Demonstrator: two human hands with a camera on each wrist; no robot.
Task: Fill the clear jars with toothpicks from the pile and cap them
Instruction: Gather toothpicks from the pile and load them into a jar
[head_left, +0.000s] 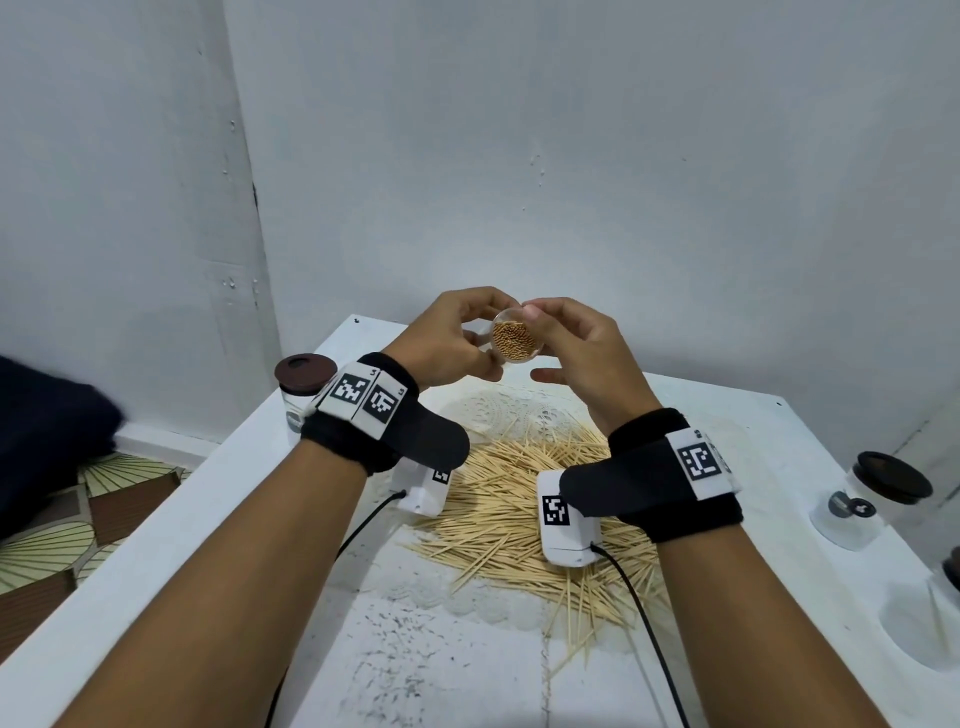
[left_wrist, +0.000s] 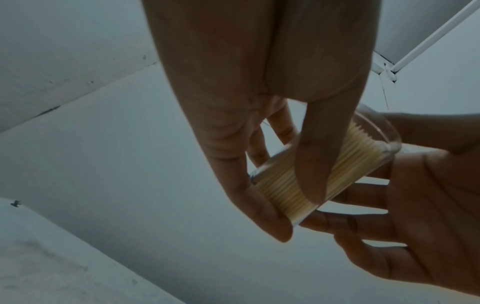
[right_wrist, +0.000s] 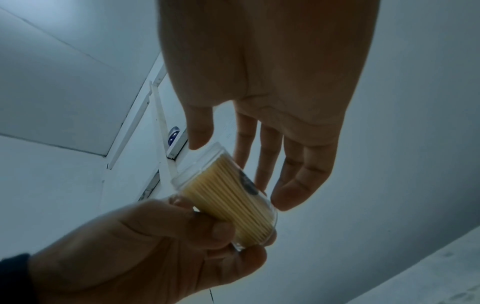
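Note:
A clear jar (head_left: 517, 340), packed with toothpicks and uncapped, is held in the air above the table with its mouth tilted toward me. My left hand (head_left: 480, 335) grips its lower body between thumb and fingers; the left wrist view shows that hand (left_wrist: 296, 211) wrapped round the jar (left_wrist: 337, 164). My right hand (head_left: 540, 343) stays open beside it. In the right wrist view its fingers (right_wrist: 270, 160) lie nearly straight behind the jar (right_wrist: 233, 201), and the thumb tip touches the rim. The loose toothpick pile (head_left: 519, 509) lies below on the table.
A white table (head_left: 208, 545) carries a lace mat (head_left: 498, 410) under the pile. A brown-capped jar (head_left: 304, 384) stands at the left edge. A black-capped jar (head_left: 872, 499) and a clear container (head_left: 924, 629) sit at the right. Walls close in behind.

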